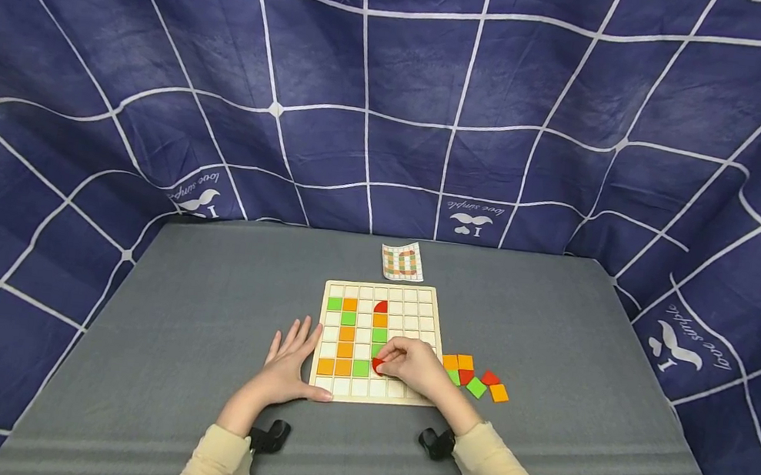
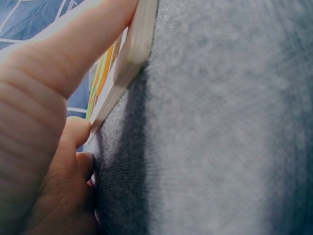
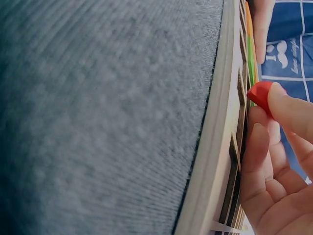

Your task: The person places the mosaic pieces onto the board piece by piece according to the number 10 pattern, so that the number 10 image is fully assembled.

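A pale wooden grid board (image 1: 377, 402) lies on the grey table, with orange, green and red tiles in several of its cells. My left hand (image 1: 286, 371) has its fingers spread at the board's left side, the thumb on the near left corner. In the left wrist view that thumb (image 2: 73, 46) lies against the board's edge. My right hand (image 1: 416, 365) pinches a red tile with a rounded edge (image 3: 260, 94) between thumb and finger. In the head view this tile is low over the board, right of a green tile (image 1: 361, 368) and below a column of tiles topped by a red quarter-round (image 1: 381, 306).
Loose orange, green and red tiles, among them an orange one (image 1: 499, 392), lie right of the board, some partly behind the right wrist. A printed pattern card (image 1: 402, 263) lies beyond the board. Blue curtain (image 1: 403, 155) with white lines surrounds the table (image 1: 222, 290).
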`<state>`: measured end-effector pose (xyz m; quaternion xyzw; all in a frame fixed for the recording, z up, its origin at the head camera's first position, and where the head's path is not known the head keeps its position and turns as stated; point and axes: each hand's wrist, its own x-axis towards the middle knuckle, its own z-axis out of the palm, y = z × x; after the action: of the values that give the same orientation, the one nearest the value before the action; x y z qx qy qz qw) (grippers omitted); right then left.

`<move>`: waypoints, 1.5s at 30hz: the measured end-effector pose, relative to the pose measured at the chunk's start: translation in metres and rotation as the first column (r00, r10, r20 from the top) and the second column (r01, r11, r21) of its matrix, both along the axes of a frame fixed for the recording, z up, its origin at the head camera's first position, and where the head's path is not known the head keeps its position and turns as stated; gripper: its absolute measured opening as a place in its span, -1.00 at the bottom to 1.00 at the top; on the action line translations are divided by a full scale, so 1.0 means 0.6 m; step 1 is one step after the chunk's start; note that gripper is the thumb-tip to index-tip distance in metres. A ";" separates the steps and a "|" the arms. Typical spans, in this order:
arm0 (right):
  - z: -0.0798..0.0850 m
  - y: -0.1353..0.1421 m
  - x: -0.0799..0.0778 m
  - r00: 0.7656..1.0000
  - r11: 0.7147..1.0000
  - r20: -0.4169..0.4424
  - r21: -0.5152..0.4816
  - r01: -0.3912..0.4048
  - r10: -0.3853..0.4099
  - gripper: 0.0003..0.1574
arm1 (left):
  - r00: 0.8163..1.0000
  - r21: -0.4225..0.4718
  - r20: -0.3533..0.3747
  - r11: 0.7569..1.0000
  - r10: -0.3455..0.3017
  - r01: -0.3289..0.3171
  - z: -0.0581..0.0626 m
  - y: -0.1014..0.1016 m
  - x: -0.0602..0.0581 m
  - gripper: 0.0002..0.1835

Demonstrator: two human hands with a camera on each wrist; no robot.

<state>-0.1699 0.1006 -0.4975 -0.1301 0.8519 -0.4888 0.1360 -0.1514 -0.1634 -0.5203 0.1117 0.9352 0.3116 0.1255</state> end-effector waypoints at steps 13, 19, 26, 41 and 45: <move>0.002 -0.002 0.003 0.998 0.995 -0.068 0.102 -0.011 0.018 -0.93 | 1.000 0.017 -0.007 1.000 -0.008 0.008 0.001 -0.001 0.002 0.42; 0.000 -0.004 0.004 0.990 0.980 -0.141 0.199 0.013 0.015 -0.89 | 1.000 0.025 0.002 1.000 -0.014 0.013 0.002 0.001 0.002 0.41; 0.004 -0.004 0.006 0.983 0.975 -0.182 0.220 0.009 0.032 -0.87 | 1.000 0.023 -0.003 1.000 -0.006 0.006 0.002 0.003 0.001 0.41; 0.003 -0.010 0.013 0.954 0.964 -0.295 0.266 0.025 0.057 -0.86 | 1.000 0.014 0.002 1.000 0.004 -0.004 0.002 0.002 0.001 0.42; 0.001 -0.011 0.015 0.945 0.961 -0.321 0.274 0.028 0.064 -0.89 | 1.000 0.011 0.001 1.000 0.003 -0.003 0.002 0.001 0.002 0.41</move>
<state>-0.1610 0.0940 -0.4968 -0.1969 0.9209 -0.3363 0.0143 -0.1500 -0.1628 -0.5190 0.1109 0.9336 0.3170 0.1250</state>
